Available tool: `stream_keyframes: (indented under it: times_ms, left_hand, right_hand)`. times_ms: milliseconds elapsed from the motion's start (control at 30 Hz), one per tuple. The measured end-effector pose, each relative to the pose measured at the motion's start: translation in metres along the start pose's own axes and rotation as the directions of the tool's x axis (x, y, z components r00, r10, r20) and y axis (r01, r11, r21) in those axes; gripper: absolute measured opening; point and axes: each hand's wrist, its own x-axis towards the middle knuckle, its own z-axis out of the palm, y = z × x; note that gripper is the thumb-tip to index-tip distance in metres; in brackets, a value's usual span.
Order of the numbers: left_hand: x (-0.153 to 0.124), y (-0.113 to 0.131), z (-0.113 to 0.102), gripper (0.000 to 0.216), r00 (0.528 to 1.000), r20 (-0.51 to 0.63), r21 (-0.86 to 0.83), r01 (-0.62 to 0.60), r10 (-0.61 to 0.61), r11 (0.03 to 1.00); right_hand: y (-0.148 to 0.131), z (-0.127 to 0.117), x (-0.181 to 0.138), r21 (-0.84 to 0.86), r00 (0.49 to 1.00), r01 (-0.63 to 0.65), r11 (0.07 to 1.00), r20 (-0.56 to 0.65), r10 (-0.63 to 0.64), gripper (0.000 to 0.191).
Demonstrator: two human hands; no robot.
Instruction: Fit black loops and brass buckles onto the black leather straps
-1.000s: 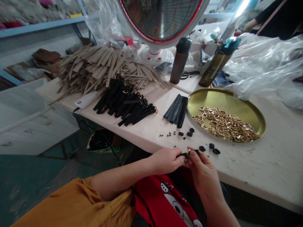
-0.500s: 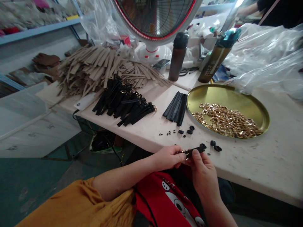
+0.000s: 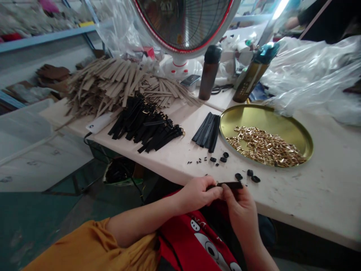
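Observation:
Between my hands, at the table's front edge, is a short black strap (image 3: 232,185) with a bit of gold metal near my left fingers. My left hand (image 3: 200,192) pinches its left end; the fingers cover most of the metal there. My right hand (image 3: 239,205) grips the strap from below, thumb pressed near its middle. Just beyond lie black loops (image 3: 255,179) and tiny black pieces (image 3: 199,160). A row of flat black strips (image 3: 207,131) rests behind them. Gold buckles (image 3: 265,146) are heaped in a round gold tray (image 3: 296,126).
Black straps with gold buckles (image 3: 146,126) lie piled left, before a big heap of beige strips (image 3: 107,82). A fan (image 3: 183,26), a phone (image 3: 190,79), two bottles (image 3: 210,73) and clear plastic bags (image 3: 316,75) stand behind. Another person's dark sleeve (image 3: 324,20) shows at upper right.
My right thumb has shifted left along the strap, closer to my left fingers. Less of the gold metal shows now. The whole view has shifted slightly.

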Motion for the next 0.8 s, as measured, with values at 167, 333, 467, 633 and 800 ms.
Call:
stream_keyframes:
  times_ms: [167,333,467,633,800]
  left_hand:
    - [0.0,0.005,-0.004,0.035,0.999,0.014,-0.043,0.03,-0.03,0.999]
    - [0.014,0.002,-0.009,0.034,0.996,0.013,-0.133,0.093,-0.092,0.987]
    - [0.025,0.002,-0.016,0.022,1.0,0.01,0.095,-0.002,0.001,0.996]
    - [0.038,-0.002,-0.03,0.025,0.992,-0.119,0.0,0.042,-0.041,0.999]
    - [0.047,-0.012,-0.037,0.024,0.99,-0.109,-0.183,0.066,-0.087,0.981]
  right_hand:
    - [-0.002,0.004,-0.001,0.169,0.994,-0.101,0.98,0.068,0.091,0.022]
    - [-0.003,0.001,0.003,-0.031,0.996,0.051,0.998,0.078,-0.048,0.031]
    - [-0.005,-0.028,0.038,-0.144,0.981,0.106,0.984,0.174,-0.081,0.035]
    - [-0.006,-0.075,0.102,-0.454,0.986,0.091,0.886,-0.086,-0.145,0.034]
    - [-0.003,-0.064,0.13,-0.614,0.956,0.291,0.734,0.155,-0.249,0.023]
